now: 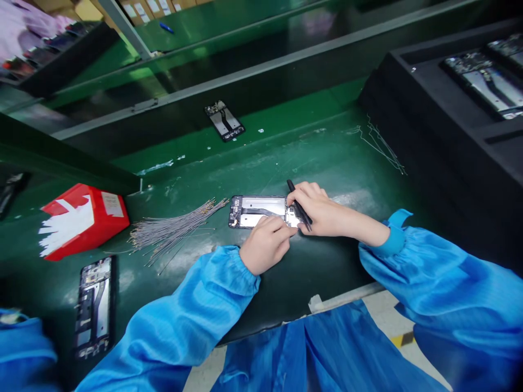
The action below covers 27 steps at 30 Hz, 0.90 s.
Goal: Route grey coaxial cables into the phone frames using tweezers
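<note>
An opened smartphone [261, 206] lies lengthwise on the green bench mat, its metal inner frame and dark flex cable showing. My left hand [267, 242] rests over its near edge, fingers curled with the fingertips at the circuit board end; whatever they pinch is hidden. From the right, my right hand [316, 209] grips black tweezers [297, 198] that slant across the same end of the phone. Left of the phone is a fanned bundle of thin grey cables [175, 228] with small gold-coloured ends.
A red box [104, 226] with white strips stands at left. Other opened phones lie near left [96, 305] and at the back [224, 121]. Loose thin cables [379, 144] lie by a black foam tray [433, 103] holding phones. Another blue sleeve [24, 354] shows at lower left.
</note>
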Each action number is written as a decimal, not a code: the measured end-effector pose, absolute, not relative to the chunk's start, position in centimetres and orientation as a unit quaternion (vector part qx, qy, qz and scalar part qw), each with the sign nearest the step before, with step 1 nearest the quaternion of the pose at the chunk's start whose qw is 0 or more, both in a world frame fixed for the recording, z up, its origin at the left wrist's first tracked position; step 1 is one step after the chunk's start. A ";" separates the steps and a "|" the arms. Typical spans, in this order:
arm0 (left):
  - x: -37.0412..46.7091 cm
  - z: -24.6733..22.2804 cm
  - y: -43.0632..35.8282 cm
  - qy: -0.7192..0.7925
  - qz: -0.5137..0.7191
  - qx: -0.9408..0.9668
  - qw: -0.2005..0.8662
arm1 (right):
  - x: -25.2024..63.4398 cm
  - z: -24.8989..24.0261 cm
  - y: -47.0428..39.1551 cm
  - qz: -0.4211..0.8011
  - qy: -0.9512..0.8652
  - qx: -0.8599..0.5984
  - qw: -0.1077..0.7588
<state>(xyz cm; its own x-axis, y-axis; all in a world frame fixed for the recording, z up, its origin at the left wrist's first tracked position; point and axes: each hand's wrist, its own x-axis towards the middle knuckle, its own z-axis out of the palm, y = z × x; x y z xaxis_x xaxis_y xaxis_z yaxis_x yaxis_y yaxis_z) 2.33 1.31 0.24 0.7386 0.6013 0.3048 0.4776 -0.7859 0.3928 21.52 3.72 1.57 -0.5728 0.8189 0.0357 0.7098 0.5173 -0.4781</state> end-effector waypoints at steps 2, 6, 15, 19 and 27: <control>2.2 0.4 1.4 0.290 0.193 0.929 0.121 | 21.6 1.5 3.7 0.214 -0.860 -0.442 0.134; 1.4 0.7 2.2 0.262 0.162 0.946 0.099 | 21.8 1.4 3.6 0.224 -0.859 -0.436 0.149; -0.6 0.5 4.4 0.212 0.187 0.935 0.215 | 22.1 1.1 3.5 0.240 -0.851 -0.439 0.162; -0.5 0.2 4.4 0.215 0.194 0.936 0.200 | 22.0 1.0 3.6 0.240 -0.847 -0.447 0.159; -0.5 0.2 4.3 0.216 0.197 0.934 0.205 | 21.7 1.4 4.1 0.256 -0.836 -0.470 0.120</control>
